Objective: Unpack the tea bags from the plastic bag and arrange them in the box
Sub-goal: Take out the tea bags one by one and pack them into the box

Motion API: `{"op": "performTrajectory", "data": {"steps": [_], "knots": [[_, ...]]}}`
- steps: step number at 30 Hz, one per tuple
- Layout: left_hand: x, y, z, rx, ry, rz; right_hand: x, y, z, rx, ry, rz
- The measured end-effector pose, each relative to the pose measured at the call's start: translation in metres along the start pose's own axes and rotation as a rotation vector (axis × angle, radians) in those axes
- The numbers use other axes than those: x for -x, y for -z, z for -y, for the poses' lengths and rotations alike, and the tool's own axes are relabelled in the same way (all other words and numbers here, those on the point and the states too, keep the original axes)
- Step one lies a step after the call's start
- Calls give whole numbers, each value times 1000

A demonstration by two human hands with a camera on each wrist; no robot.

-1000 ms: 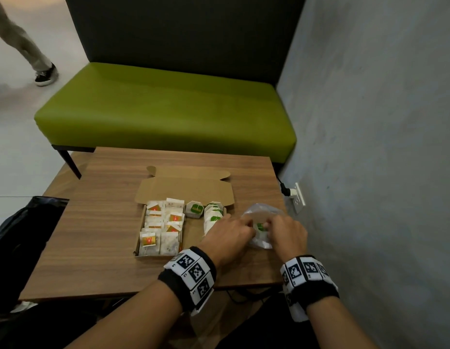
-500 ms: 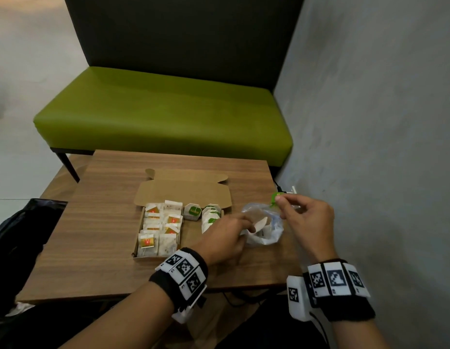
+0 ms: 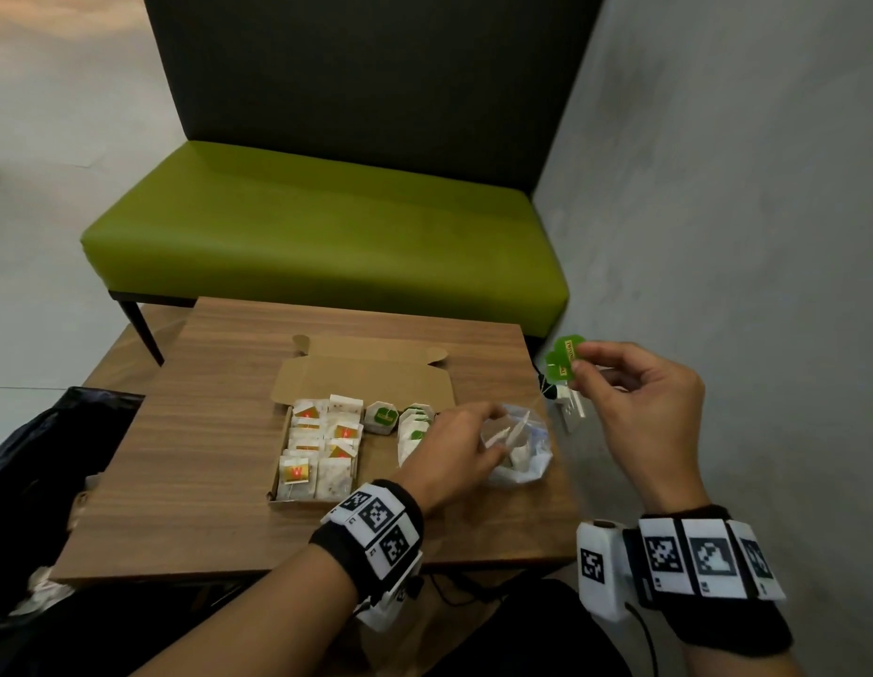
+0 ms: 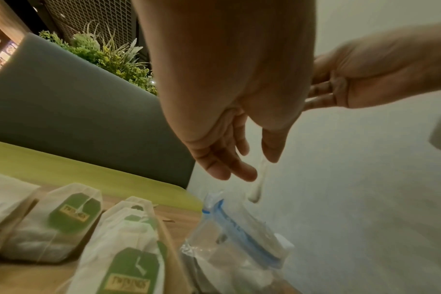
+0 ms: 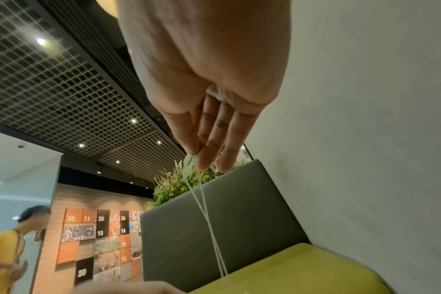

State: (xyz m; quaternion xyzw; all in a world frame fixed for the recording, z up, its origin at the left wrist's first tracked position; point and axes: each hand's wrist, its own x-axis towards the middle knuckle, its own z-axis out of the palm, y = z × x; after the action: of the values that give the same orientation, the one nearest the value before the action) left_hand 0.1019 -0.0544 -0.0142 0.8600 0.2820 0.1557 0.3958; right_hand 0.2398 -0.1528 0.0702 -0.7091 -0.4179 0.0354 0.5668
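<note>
An open cardboard box [image 3: 415,383] on the wooden table [image 3: 204,432] holds rows of tea bags [image 3: 322,447], red-tagged at left and green-tagged [image 4: 71,216] at right. To its right stands the clear plastic bag [image 3: 522,456] with white tea bags inside. My left hand [image 3: 454,447] hovers at the bag's mouth, fingers [image 4: 229,165] relaxed. A tea bag [image 4: 258,185] hangs edge-on between thumb and fingers. My right hand [image 3: 634,388] is raised beyond the table's right edge and pinches green tags [image 3: 563,359]. Two strings [image 5: 209,218] run down from them.
A green bench [image 3: 327,246] with a dark backrest stands behind the table. The grey wall [image 3: 742,237] is close on the right, with a socket [image 3: 568,408] low down. A black bag [image 3: 34,456] lies at the left. A person in yellow [image 5: 3,248] is far off.
My right hand left the plastic bag and rose up and to the right, pulling green tags on strings. The left hand stayed at the bag's mouth.
</note>
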Motion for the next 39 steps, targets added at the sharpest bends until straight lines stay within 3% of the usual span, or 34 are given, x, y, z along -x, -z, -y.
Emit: {"op": "performTrajectory", "data": {"steps": [9, 13, 19, 24, 33, 39], "knots": [[11, -18, 5, -67, -71, -6, 15, 0, 23, -128, 2, 1], [32, -16, 16, 69, -17, -38, 19, -5, 25, -131, -8, -9], [66, 2, 24, 236, -60, 27, 22, -2, 43, -195, 27, -27], [86, 32, 36, 168, -70, -109, 24, -9, 46, -207, 30, 16], [99, 70, 51, 311, 13, -356, 33, -20, 53, -230, 19, 103], [107, 79, 52, 381, 16, -387, 37, -25, 60, -241, 21, 108]]}}
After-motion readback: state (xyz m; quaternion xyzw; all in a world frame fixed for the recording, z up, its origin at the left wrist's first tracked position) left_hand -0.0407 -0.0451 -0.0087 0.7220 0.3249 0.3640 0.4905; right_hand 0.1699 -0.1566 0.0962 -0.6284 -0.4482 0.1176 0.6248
